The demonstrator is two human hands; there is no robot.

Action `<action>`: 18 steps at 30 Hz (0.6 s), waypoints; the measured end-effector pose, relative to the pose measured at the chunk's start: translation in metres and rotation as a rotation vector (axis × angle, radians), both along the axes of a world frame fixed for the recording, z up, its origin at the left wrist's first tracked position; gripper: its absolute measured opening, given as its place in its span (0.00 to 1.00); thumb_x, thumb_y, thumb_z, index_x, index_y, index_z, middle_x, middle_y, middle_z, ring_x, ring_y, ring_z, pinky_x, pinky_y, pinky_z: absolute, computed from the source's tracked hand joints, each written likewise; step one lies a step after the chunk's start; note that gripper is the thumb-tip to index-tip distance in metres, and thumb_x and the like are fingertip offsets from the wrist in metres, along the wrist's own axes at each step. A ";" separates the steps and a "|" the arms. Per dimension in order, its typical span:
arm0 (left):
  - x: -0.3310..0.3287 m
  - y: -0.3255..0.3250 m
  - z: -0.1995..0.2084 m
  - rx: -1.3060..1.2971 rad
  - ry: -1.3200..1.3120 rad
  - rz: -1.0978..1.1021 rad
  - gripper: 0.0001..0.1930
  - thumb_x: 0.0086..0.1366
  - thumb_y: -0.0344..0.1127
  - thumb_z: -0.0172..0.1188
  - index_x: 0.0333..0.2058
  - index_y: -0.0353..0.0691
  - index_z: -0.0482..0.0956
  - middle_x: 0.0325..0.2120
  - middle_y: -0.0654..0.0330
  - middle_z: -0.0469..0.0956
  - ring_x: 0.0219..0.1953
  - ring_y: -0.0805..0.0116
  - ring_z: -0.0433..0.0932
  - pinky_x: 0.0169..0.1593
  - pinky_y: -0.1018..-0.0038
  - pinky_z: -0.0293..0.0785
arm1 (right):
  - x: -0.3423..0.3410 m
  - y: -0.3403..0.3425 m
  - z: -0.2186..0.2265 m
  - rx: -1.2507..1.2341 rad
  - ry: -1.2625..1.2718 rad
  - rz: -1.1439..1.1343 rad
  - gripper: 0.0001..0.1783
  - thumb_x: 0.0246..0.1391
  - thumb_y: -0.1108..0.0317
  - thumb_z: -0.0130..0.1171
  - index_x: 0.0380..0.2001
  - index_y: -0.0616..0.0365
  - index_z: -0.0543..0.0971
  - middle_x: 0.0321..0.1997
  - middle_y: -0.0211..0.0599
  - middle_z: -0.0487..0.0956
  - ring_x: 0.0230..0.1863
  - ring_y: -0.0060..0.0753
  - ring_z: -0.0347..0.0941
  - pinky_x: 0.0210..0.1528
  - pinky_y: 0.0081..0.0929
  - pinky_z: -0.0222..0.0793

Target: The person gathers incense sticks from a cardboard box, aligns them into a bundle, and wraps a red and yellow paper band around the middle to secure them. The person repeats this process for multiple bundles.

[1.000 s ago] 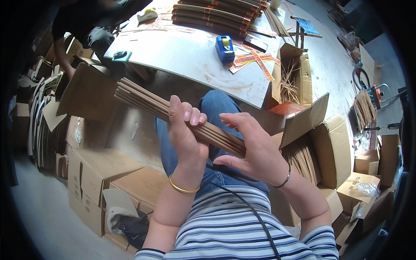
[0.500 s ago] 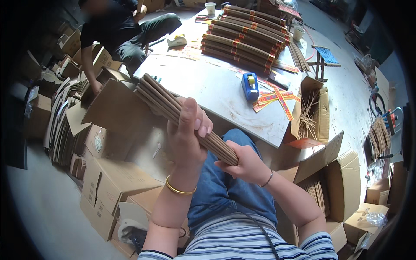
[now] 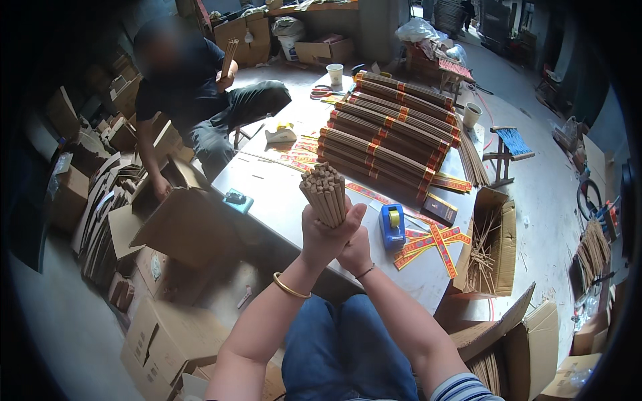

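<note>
A bundle of brown incense sticks point(image 3: 322, 190) stands nearly upright before me at the table's near edge, its blunt ends turned up toward me. My left hand point(image 3: 326, 234) is closed around the bundle, thumb stretched along its side. Just below and to the right, my right hand point(image 3: 356, 252) is closed at the lower part, which the hands hide. Beyond them, several finished bundles point(image 3: 384, 144) with red-and-yellow paper bands lie stacked on the white table point(image 3: 271, 224). A blue tape dispenser point(image 3: 393, 227) and loose printed paper strips point(image 3: 435, 246) lie right of my hands.
A co-worker point(image 3: 180, 87) sits at the far left, holding thin sticks point(image 3: 229, 57) in one raised hand, the other at an open carton point(image 3: 177, 214). Cartons of sticks point(image 3: 491, 250) stand at the right. A white tape dispenser point(image 3: 281, 134), scissors point(image 3: 326, 92) and paper cups point(image 3: 472, 115) are on the table.
The bundle has gone from slanting across my lap to nearly upright, farther forward over the table edge. My right hand has come close under my left. The co-worker's raised hand with sticks now shows.
</note>
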State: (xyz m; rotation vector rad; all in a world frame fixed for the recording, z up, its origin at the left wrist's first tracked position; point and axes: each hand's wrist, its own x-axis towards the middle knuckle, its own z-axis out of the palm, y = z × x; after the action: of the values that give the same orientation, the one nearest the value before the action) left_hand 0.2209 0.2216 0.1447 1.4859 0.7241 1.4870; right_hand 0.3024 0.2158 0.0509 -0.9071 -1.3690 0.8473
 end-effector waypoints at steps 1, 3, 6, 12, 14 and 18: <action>0.002 0.001 -0.003 0.037 0.016 0.013 0.10 0.60 0.22 0.63 0.31 0.38 0.69 0.20 0.67 0.70 0.19 0.82 0.69 0.21 0.83 0.65 | -0.001 -0.001 0.002 0.019 0.021 -0.026 0.09 0.48 0.72 0.66 0.34 0.60 0.79 0.23 0.41 0.79 0.24 0.24 0.72 0.31 0.24 0.70; 0.007 0.005 -0.001 0.129 0.035 0.032 0.09 0.60 0.23 0.63 0.31 0.39 0.70 0.21 0.67 0.71 0.21 0.83 0.69 0.23 0.84 0.65 | 0.002 0.005 0.006 0.005 0.028 -0.051 0.10 0.49 0.72 0.66 0.35 0.61 0.79 0.24 0.41 0.79 0.25 0.24 0.73 0.31 0.24 0.71; 0.012 0.014 0.008 -0.047 0.029 0.082 0.07 0.61 0.25 0.64 0.30 0.39 0.72 0.23 0.68 0.72 0.22 0.83 0.69 0.27 0.84 0.66 | 0.007 0.005 0.011 -0.081 -0.008 -0.011 0.11 0.49 0.70 0.66 0.36 0.62 0.79 0.23 0.40 0.79 0.25 0.24 0.75 0.30 0.24 0.71; -0.032 0.014 0.081 -0.167 -0.482 -0.701 0.22 0.70 0.51 0.54 0.50 0.37 0.68 0.21 0.68 0.70 0.22 0.79 0.74 0.28 0.81 0.73 | 0.028 -0.055 0.098 -0.646 0.162 0.801 0.12 0.54 0.64 0.64 0.25 0.61 0.75 0.16 0.30 0.74 0.17 0.21 0.72 0.21 0.19 0.67; -0.033 0.012 0.084 -0.396 -0.809 -1.157 0.21 0.70 0.53 0.53 0.46 0.39 0.71 0.18 0.71 0.67 0.20 0.82 0.72 0.26 0.82 0.71 | 0.028 -0.076 0.096 -0.739 0.440 1.134 0.13 0.53 0.64 0.64 0.25 0.60 0.73 0.15 0.30 0.73 0.16 0.22 0.71 0.20 0.19 0.67; -0.040 -0.016 0.082 -0.387 -0.584 -0.764 0.13 0.68 0.46 0.57 0.34 0.44 0.71 0.17 0.72 0.66 0.17 0.84 0.68 0.25 0.83 0.68 | 0.023 -0.115 0.107 -0.781 0.444 0.941 0.13 0.53 0.65 0.64 0.26 0.61 0.71 0.16 0.30 0.72 0.15 0.22 0.70 0.19 0.19 0.66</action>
State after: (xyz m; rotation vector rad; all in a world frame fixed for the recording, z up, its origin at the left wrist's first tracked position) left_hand 0.1807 0.2052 0.2265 0.8115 0.0469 1.0145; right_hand 0.3256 0.1006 0.1578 -0.5210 -1.0211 2.2599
